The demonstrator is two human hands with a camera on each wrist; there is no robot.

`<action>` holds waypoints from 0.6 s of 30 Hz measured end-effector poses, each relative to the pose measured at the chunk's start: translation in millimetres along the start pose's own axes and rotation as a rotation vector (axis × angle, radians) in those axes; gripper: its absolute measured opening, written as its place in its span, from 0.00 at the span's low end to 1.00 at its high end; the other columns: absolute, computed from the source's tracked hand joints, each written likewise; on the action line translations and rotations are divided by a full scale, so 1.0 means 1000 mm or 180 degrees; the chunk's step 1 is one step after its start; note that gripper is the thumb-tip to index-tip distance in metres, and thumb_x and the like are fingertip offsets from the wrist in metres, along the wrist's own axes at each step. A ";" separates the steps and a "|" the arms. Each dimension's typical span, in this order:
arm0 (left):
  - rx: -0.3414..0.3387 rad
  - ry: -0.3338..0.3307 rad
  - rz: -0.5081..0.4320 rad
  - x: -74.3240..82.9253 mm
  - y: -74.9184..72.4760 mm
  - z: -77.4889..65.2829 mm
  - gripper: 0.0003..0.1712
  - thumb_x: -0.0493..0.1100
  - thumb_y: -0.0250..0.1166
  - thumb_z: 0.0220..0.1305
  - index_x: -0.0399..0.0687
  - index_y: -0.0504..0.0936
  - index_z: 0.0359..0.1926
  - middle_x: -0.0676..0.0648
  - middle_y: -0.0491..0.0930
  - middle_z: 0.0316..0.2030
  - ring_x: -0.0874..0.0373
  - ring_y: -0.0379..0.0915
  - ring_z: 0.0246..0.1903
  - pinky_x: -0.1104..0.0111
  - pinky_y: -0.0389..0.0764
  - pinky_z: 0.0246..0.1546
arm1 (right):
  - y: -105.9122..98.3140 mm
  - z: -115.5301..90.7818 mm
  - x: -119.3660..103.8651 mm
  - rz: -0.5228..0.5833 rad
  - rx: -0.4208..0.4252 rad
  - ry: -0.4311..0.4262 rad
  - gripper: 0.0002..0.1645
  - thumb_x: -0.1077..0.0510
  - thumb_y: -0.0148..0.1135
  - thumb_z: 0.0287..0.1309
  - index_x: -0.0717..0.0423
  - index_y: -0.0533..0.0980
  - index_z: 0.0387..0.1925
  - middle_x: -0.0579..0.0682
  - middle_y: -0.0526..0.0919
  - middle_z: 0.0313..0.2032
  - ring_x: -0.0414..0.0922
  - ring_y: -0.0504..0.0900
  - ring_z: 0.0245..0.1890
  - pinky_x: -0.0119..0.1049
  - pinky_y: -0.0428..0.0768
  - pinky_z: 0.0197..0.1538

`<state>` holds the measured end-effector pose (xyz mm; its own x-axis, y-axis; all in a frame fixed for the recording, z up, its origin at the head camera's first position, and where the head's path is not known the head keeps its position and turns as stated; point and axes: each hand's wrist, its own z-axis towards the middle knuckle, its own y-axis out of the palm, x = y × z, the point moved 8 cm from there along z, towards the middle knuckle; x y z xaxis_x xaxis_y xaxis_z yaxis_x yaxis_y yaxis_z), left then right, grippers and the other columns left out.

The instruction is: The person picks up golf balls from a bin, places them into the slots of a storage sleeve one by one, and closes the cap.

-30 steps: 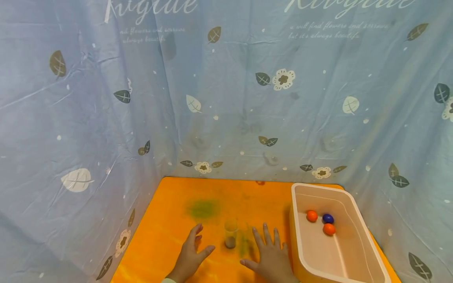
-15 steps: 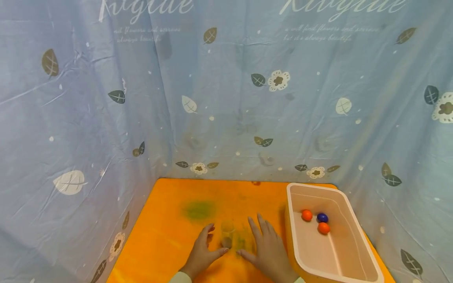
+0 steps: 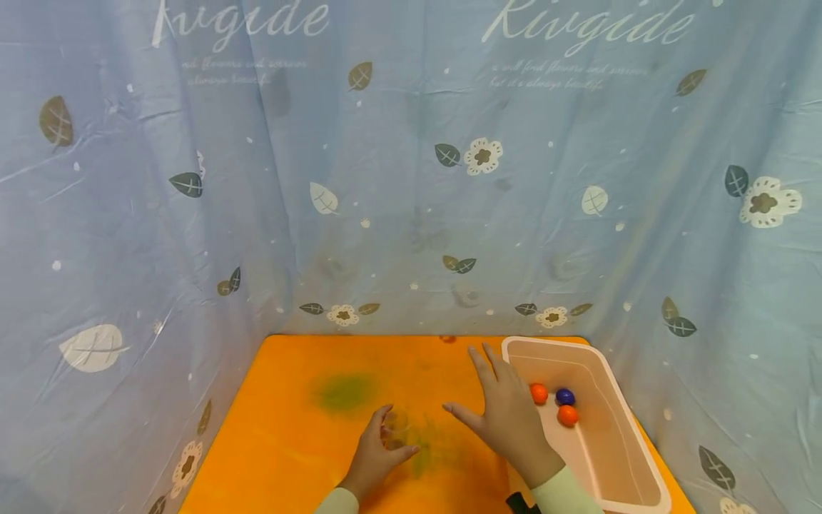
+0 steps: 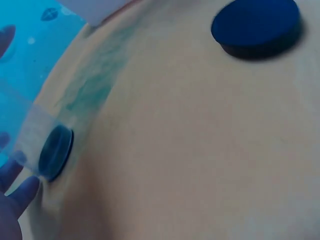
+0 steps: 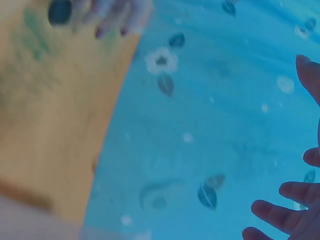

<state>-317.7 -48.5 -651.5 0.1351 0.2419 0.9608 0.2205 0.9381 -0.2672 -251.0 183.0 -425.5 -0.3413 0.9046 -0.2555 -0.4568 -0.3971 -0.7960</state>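
Note:
A clear cup with a dark round base (image 4: 56, 152) stands on the orange tabletop (image 3: 282, 428), seen faintly in the head view. My left hand (image 3: 374, 453) curves beside it, thumb and fingers spread to either side. In the left wrist view the thumb is apart from the cup wall, and fingertips (image 4: 25, 192) lie near the base. My right hand (image 3: 516, 421) is raised over the left wall of a pale bin (image 3: 619, 457), fingers spread and holding nothing. Two orange balls (image 3: 568, 415) and a blue ball (image 3: 565, 397) lie inside the bin.
A dark blue round lid (image 4: 257, 25) lies flat on the table in the left wrist view. A dark object (image 3: 521, 503) shows partly beside my right sleeve. Green smudges (image 3: 347, 392) mark the tabletop. Blue leaf-patterned curtains (image 3: 398, 178) enclose the table.
My left hand has come in closer around the cup. The right hand has moved away from the cup, up and right to the bin's edge. The head view has shifted slightly right.

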 end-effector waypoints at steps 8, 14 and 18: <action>-0.0053 -0.0133 -0.0343 -0.005 0.007 0.012 0.54 0.46 0.83 0.66 0.46 0.61 0.84 0.37 0.74 0.69 0.44 0.81 0.54 0.51 0.86 0.50 | -0.017 0.026 0.071 0.0715 -0.0439 0.0581 0.66 0.28 0.74 0.64 0.51 0.52 0.88 0.64 0.53 0.83 0.71 0.56 0.79 0.77 0.65 0.67; -0.0047 0.0038 -0.0211 0.002 0.009 0.017 0.45 0.45 0.79 0.70 0.47 0.67 0.80 0.39 0.82 0.60 0.49 0.84 0.49 0.47 0.85 0.52 | -0.017 0.030 0.121 0.1039 -0.0776 0.0954 0.67 0.30 0.73 0.67 0.47 0.45 0.89 0.66 0.48 0.84 0.72 0.57 0.77 0.79 0.65 0.66; -0.0048 0.0122 -0.0200 0.009 0.008 0.017 0.39 0.42 0.79 0.70 0.52 0.72 0.77 0.38 0.84 0.55 0.50 0.87 0.47 0.51 0.88 0.48 | -0.010 0.027 0.144 0.1035 -0.0926 0.1068 0.66 0.31 0.73 0.68 0.45 0.44 0.90 0.66 0.47 0.84 0.73 0.64 0.73 0.77 0.70 0.63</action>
<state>-331.2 -34.2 -643.4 0.1573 0.1729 0.9723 0.2441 0.9472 -0.2079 -318.1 313.1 -439.5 -0.1246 0.7611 -0.6366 -0.1095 -0.6482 -0.7535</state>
